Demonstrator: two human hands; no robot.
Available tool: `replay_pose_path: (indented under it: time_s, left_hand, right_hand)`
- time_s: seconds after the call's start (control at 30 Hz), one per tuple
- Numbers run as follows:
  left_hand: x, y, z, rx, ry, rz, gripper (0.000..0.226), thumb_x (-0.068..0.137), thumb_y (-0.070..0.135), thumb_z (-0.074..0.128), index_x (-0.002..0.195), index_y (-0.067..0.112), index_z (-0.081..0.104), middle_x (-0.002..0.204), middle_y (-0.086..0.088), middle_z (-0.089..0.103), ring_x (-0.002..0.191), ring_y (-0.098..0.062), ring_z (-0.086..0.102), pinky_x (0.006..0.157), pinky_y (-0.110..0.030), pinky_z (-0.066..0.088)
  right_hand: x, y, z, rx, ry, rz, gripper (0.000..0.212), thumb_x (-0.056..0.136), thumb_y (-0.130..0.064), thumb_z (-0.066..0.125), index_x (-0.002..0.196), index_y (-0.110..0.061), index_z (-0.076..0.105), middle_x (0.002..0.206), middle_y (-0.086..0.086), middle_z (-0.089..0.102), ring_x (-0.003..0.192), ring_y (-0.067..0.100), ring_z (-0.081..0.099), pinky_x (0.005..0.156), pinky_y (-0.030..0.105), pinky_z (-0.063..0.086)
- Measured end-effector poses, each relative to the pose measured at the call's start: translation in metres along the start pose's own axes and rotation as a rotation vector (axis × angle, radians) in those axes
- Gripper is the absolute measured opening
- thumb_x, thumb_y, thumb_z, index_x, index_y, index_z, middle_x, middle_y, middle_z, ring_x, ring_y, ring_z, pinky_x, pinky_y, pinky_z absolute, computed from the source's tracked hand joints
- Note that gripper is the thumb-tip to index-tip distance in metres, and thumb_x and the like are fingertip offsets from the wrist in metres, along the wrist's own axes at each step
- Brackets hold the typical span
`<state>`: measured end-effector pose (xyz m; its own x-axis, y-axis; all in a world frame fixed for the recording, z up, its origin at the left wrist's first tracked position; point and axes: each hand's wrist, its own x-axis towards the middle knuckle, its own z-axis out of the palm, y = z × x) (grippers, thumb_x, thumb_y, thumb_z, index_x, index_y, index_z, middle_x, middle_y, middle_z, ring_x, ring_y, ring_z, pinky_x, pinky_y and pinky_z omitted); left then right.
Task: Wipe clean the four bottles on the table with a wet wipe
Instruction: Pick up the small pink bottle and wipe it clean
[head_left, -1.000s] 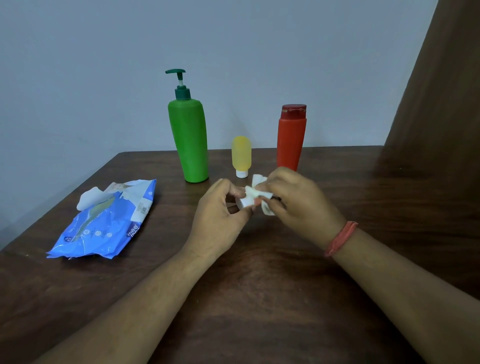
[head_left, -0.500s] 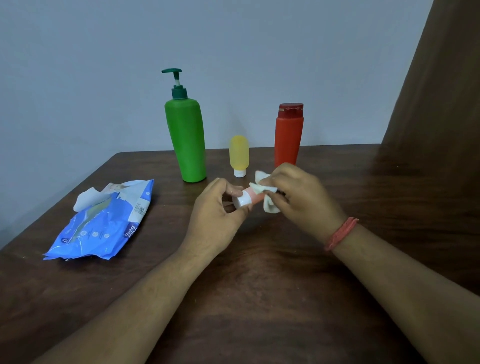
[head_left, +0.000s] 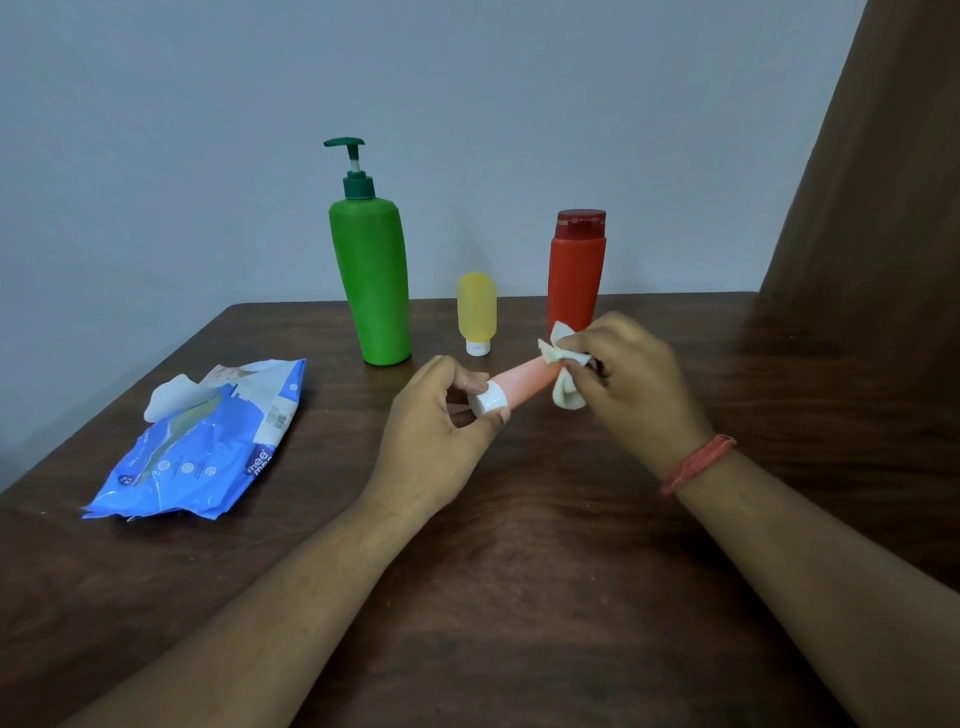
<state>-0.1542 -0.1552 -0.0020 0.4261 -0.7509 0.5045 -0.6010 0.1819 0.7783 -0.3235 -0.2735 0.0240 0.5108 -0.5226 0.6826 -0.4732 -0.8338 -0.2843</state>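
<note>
Small pink bottle (head_left: 524, 383): my left hand (head_left: 436, 441) pinches its white cap, my right hand (head_left: 631, 379) has drawn the gripped wet wipe (head_left: 561, 374) to its far end, body wiped.

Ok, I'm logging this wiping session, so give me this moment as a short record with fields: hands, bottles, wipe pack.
left hand: pinches the white cap end of the small pink bottle, held above the table
right hand: holds the wet wipe against the bottle's far end
standing bottles: green pump bottle, yellow bottle on its cap, red bottle
wipe pack: blue, lying at left, flap open
</note>
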Motion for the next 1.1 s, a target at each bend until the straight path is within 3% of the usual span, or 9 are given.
replay_pose_path:
  time_s: [0.07,0.13,0.27,0.4,0.47,0.7,0.83,0.97,1.1]
  left_hand:
    - [0.0,0.001,0.0,-0.012,-0.005,0.037,0.032,0.081,0.01,0.083,0.084,0.027,0.056,0.102,0.009,0.066,0.097,-0.007,0.066,0.074,-0.012,0.054]
    - [0.001,-0.001,-0.001,-0.012,-0.006,0.076,0.028,0.082,0.014,0.084,0.084,0.024,0.057,0.097,0.006,0.065,0.093,-0.008,0.067,0.075,-0.021,0.058]
    - [0.003,-0.003,0.0,0.007,-0.009,0.107,0.029,0.081,0.007,0.082,0.085,0.021,0.057,0.099,0.007,0.062,0.098,-0.008,0.067,0.078,-0.025,0.061]
    - [0.002,-0.003,0.001,0.015,-0.018,0.148,0.027,0.083,0.016,0.083,0.082,0.02,0.056,0.091,0.002,0.06,0.088,-0.013,0.066,0.076,-0.034,0.061]
    - [0.002,-0.002,0.0,0.004,-0.017,0.138,0.026,0.083,0.017,0.083,0.082,0.017,0.057,0.092,0.002,0.062,0.088,-0.011,0.067,0.075,-0.029,0.061]
    - [0.004,-0.003,-0.003,-0.054,0.009,-0.006,0.037,0.08,0.004,0.082,0.083,0.03,0.057,0.105,0.014,0.068,0.102,-0.003,0.064,0.074,-0.003,0.047]
    - [0.006,-0.007,-0.005,-0.18,-0.008,-0.06,0.041,0.08,0.007,0.083,0.08,0.042,0.06,0.099,0.017,0.071,0.102,-0.003,0.066,0.079,-0.013,0.05]
    - [0.006,-0.009,-0.006,-0.397,-0.044,-0.164,0.032,0.073,0.014,0.085,0.076,0.039,0.065,0.099,0.008,0.075,0.101,-0.018,0.071,0.088,-0.046,0.059]
    - [0.006,-0.01,-0.005,-0.615,-0.01,-0.284,0.024,0.067,0.012,0.083,0.072,0.031,0.068,0.107,-0.012,0.073,0.105,-0.031,0.072,0.084,-0.045,0.061]
  right_hand:
    - [-0.002,-0.009,0.005,0.034,-0.056,-0.086,0.022,0.088,-0.006,0.069,0.109,-0.011,0.072,0.102,-0.001,0.059,0.089,0.005,0.049,0.081,0.01,0.037]
    - [-0.005,-0.018,0.011,0.053,-0.134,-0.174,0.026,0.088,-0.006,0.067,0.113,-0.012,0.071,0.105,-0.002,0.059,0.093,0.006,0.051,0.084,0.019,0.045]
    - [-0.002,-0.016,0.005,0.041,-0.028,-0.097,0.022,0.091,-0.009,0.067,0.112,-0.011,0.072,0.106,0.001,0.061,0.094,0.013,0.058,0.087,0.034,0.055]
    - [-0.005,-0.028,0.007,0.042,-0.114,-0.232,0.023,0.087,-0.006,0.067,0.109,-0.012,0.072,0.103,0.0,0.06,0.09,0.015,0.059,0.08,0.028,0.052]
    - [-0.004,-0.027,0.008,0.023,-0.142,-0.24,0.024,0.087,-0.005,0.068,0.11,-0.011,0.072,0.104,0.001,0.061,0.091,0.016,0.06,0.081,0.027,0.05]
    - [0.005,0.008,-0.006,-0.005,0.017,0.025,0.018,0.091,-0.01,0.068,0.109,-0.01,0.073,0.1,0.001,0.062,0.088,0.009,0.053,0.078,0.02,0.041]
    - [0.006,0.008,-0.003,0.253,0.073,0.163,0.019,0.091,-0.01,0.068,0.107,-0.017,0.074,0.094,-0.016,0.059,0.087,0.001,0.058,0.079,0.01,0.044]
    - [0.008,0.004,0.0,0.565,0.014,0.389,0.022,0.094,-0.021,0.067,0.115,-0.018,0.071,0.111,-0.008,0.069,0.104,0.01,0.065,0.095,0.035,0.055]
    - [0.006,-0.001,0.002,0.544,0.023,0.39,0.013,0.093,-0.02,0.067,0.106,-0.02,0.07,0.106,-0.006,0.069,0.098,0.012,0.066,0.091,0.037,0.057]
